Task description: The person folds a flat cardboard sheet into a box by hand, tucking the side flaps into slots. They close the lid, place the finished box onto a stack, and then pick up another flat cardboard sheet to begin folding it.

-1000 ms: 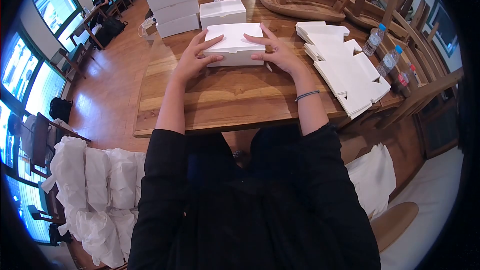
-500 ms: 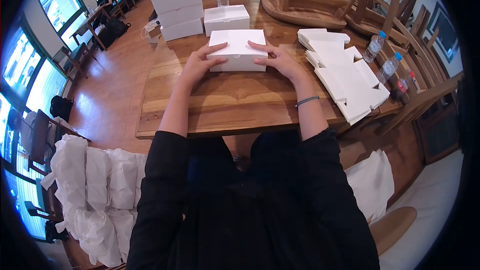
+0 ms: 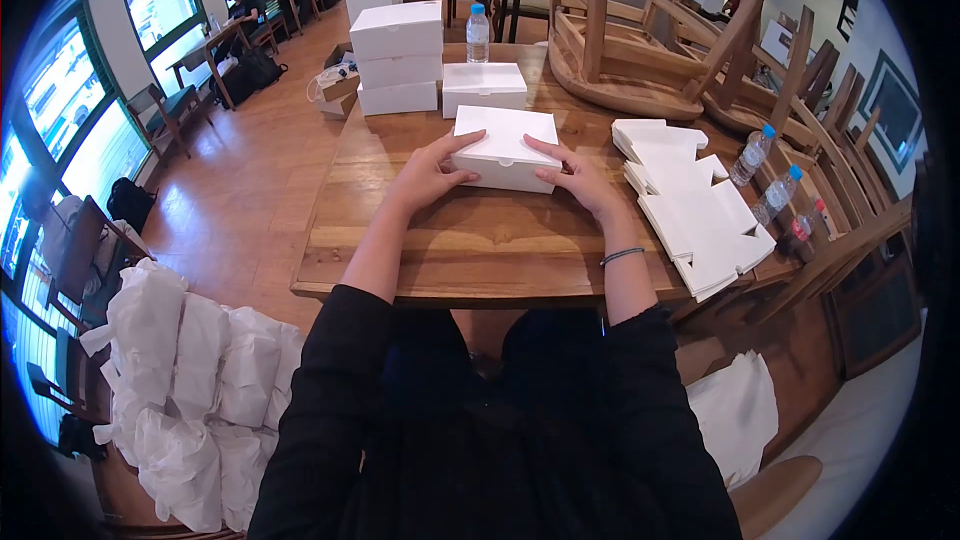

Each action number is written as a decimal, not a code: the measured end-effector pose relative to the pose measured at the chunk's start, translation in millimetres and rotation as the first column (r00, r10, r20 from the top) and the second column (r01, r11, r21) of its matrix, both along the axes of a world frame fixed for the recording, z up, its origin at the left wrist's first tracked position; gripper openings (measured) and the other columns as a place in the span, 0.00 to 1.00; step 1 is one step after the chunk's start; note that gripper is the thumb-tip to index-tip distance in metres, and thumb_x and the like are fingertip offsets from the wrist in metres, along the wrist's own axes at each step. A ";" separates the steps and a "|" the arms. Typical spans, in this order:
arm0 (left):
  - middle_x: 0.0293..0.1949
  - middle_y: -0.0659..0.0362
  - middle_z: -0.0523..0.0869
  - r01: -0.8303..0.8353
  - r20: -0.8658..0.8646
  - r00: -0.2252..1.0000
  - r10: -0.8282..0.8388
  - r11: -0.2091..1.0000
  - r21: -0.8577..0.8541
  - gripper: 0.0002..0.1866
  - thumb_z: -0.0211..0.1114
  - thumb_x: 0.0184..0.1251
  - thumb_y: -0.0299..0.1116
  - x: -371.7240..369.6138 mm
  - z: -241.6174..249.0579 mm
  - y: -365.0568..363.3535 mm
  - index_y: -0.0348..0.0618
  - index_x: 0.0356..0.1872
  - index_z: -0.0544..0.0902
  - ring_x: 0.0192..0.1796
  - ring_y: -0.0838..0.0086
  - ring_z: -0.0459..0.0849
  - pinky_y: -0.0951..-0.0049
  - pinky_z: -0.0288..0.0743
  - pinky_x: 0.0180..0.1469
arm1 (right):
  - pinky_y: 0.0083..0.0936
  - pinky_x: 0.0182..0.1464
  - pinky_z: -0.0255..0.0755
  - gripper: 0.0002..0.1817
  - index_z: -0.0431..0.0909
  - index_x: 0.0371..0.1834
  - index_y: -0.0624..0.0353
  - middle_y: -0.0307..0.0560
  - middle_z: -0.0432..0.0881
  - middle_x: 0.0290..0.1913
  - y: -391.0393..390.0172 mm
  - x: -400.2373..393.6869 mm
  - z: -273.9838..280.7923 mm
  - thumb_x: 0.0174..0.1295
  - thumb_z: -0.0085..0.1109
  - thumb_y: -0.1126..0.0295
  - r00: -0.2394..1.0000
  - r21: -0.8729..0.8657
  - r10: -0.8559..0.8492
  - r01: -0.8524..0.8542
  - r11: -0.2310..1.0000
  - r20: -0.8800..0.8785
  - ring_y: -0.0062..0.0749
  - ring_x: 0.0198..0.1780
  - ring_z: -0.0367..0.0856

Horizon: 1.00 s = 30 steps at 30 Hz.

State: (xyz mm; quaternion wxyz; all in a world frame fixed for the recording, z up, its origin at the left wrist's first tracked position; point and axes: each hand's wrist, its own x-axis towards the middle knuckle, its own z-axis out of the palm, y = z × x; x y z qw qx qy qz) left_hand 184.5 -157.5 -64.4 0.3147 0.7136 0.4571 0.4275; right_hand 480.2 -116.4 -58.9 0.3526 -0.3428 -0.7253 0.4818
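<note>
A closed white cardboard box [image 3: 506,140] rests on the wooden table [image 3: 470,250] in front of me. My left hand [image 3: 430,172] grips its near left corner, thumb on the lid. My right hand [image 3: 577,175] holds the near right corner, fingers against the front wall. A bracelet circles my right wrist. Just behind this box lies another closed white box [image 3: 484,88], and a stack of three white boxes [image 3: 397,55] stands at the far left of the table.
Flat unfolded box blanks [image 3: 690,205] are piled on the right. Water bottles stand at the back [image 3: 478,32] and right edge [image 3: 751,155]. Upturned wooden chairs [image 3: 640,50] occupy the far right. White bags [image 3: 190,380] sit on the floor at my left.
My head has lifted, so the table looks lower and more of the room shows. Both hands stay on the box's near corners; fingers have slid from the lid toward its front.
</note>
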 end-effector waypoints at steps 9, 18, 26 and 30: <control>0.78 0.41 0.71 -0.262 0.126 0.965 0.230 0.866 0.426 0.36 0.74 0.69 0.27 38.6 11.2 8.1 0.57 0.78 0.74 0.75 0.49 0.77 0.59 0.81 0.64 | 0.35 0.81 0.58 0.43 0.53 0.87 0.57 0.51 0.62 0.84 14.9 -30.7 5.4 0.75 0.66 0.67 0.838 0.255 -0.110 0.283 0.924 -0.534 0.37 0.81 0.62; 0.75 0.43 0.73 -0.452 0.272 0.891 0.364 0.651 0.610 0.42 0.70 0.70 0.23 47.1 28.6 96.5 0.47 0.83 0.62 0.74 0.49 0.75 0.56 0.71 0.74 | 0.34 0.75 0.64 0.28 0.66 0.73 0.64 0.54 0.75 0.71 100.3 -92.5 28.6 0.76 0.65 0.67 0.666 0.258 -0.287 0.596 0.761 -0.689 0.37 0.72 0.73; 0.86 0.39 0.45 -0.252 0.002 0.953 0.304 0.786 0.564 0.51 0.61 0.70 0.18 30.2 -11.8 114.4 0.56 0.88 0.44 0.84 0.37 0.52 0.50 0.67 0.79 | 0.41 0.74 0.66 0.42 0.65 0.82 0.59 0.60 0.73 0.70 109.1 -102.7 -28.3 0.68 0.72 0.58 0.619 0.343 -0.645 0.785 0.516 -0.447 0.54 0.71 0.73; 0.87 0.40 0.38 -0.289 -0.041 0.922 0.384 0.756 0.588 0.49 0.59 0.75 0.20 32.7 -16.6 119.0 0.57 0.88 0.41 0.84 0.37 0.51 0.49 0.75 0.74 | 0.42 0.69 0.71 0.47 0.62 0.84 0.57 0.56 0.73 0.65 101.4 -101.1 -23.3 0.62 0.77 0.62 0.557 0.367 -0.734 0.825 0.431 -0.389 0.49 0.66 0.77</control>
